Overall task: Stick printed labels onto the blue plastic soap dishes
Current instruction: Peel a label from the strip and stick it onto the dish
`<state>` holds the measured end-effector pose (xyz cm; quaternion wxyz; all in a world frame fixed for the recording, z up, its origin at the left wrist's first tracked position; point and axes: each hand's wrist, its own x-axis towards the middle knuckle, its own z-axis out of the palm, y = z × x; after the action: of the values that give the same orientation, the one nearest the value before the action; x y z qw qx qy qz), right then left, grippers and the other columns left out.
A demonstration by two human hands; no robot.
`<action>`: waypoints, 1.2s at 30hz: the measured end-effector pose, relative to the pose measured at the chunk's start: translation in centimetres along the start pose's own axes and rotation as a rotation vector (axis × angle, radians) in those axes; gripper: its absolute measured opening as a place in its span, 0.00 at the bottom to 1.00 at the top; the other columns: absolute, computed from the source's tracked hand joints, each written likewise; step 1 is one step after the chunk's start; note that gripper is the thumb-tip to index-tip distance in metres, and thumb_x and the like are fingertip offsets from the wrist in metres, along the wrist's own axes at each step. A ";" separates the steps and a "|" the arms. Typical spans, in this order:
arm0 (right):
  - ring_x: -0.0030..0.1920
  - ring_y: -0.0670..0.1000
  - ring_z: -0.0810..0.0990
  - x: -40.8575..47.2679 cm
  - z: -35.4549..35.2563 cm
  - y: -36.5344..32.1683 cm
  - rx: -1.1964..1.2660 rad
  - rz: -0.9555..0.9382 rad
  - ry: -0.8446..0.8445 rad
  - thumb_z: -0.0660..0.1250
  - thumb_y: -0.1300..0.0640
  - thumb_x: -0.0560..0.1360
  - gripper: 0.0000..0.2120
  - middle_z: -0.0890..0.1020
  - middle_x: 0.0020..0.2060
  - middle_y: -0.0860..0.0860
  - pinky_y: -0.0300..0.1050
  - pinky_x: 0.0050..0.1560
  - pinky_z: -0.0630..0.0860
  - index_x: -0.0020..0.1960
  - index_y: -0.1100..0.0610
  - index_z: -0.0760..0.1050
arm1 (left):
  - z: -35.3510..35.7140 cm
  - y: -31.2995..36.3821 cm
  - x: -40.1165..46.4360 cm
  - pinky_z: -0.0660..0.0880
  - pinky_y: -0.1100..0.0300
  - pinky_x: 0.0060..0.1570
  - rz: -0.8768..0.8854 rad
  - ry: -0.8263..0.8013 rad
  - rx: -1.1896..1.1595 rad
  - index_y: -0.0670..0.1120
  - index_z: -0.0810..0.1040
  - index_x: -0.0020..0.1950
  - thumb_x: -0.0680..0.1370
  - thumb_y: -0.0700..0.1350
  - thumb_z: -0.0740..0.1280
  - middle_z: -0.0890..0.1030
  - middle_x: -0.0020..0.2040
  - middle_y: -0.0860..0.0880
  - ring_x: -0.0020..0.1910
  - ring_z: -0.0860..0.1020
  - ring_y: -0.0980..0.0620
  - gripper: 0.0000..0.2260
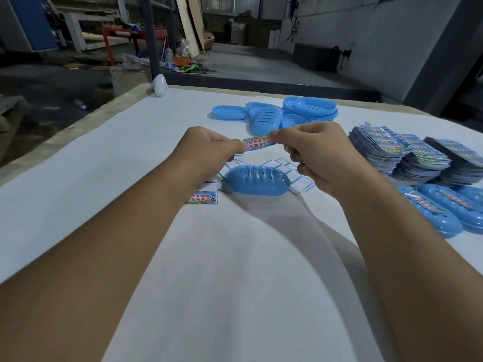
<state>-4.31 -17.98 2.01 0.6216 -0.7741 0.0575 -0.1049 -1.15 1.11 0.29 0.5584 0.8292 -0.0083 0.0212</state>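
Blue slotted soap dish point(257, 179) lies just below the printed label point(258, 143), long axes parallel; left hand point(209, 150) and right hand point(321, 152) pinch its ends, equally near.

Flat label point(202, 197) on table — red "手护健康", "你我共参与"; held label's print upside down.

Dim workshop, grey concrete floor point(261, 64) strewn with scraps. Pale grey wall point(379, 35) on the right. Dark steel post point(151, 35) behind the white cloth-covered table point(235, 283). Red metal frame point(122, 35) and leaning wooden boards point(189, 22) beyond; blue cabinet point(28, 22) far left.
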 end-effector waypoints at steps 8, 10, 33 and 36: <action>0.24 0.45 0.66 -0.1 -0.1 0.2 0.002 0.083 -0.011 0.78 0.55 0.70 0.09 0.75 0.26 0.47 0.36 0.22 0.62 0.44 0.61 0.84 | 0.5 0.1 -0.1 0.69 0.62 0.32 -0.019 0.007 0.001 0.49 0.85 0.39 0.69 0.55 0.75 0.79 0.32 0.56 0.31 0.73 0.55 0.10; 0.24 0.45 0.67 -0.1 -0.1 0.4 -0.066 0.102 -0.002 0.79 0.53 0.70 0.10 0.76 0.25 0.46 0.36 0.22 0.62 0.41 0.60 0.84 | 0.7 0.1 -0.1 0.70 0.61 0.34 -0.016 0.016 0.024 0.46 0.85 0.38 0.68 0.56 0.73 0.78 0.30 0.55 0.30 0.72 0.54 0.13; 0.30 0.52 0.66 0.0 0.8 1.8 -0.534 0.118 0.003 0.79 0.46 0.67 0.25 0.72 0.30 0.55 0.46 0.35 0.66 0.49 0.68 0.82 | 1.9 -0.9 -0.5 0.70 0.57 0.31 0.072 -0.011 0.351 0.39 0.79 0.37 0.69 0.52 0.71 0.72 0.24 0.49 0.26 0.69 0.46 0.16; 0.30 0.52 0.68 0.0 0.8 1.7 -0.547 0.128 0.007 0.79 0.46 0.67 0.25 0.73 0.31 0.55 0.46 0.35 0.67 0.50 0.67 0.83 | 2.0 -1.0 -0.5 0.70 0.57 0.31 0.073 -0.007 0.358 0.41 0.78 0.34 0.68 0.53 0.70 0.73 0.25 0.48 0.26 0.70 0.45 0.14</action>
<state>-4.01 -17.57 0.17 0.3949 -0.9075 0.1345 -0.0487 -1.55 -0.41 -1.41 0.4007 0.9146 -0.0365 0.0397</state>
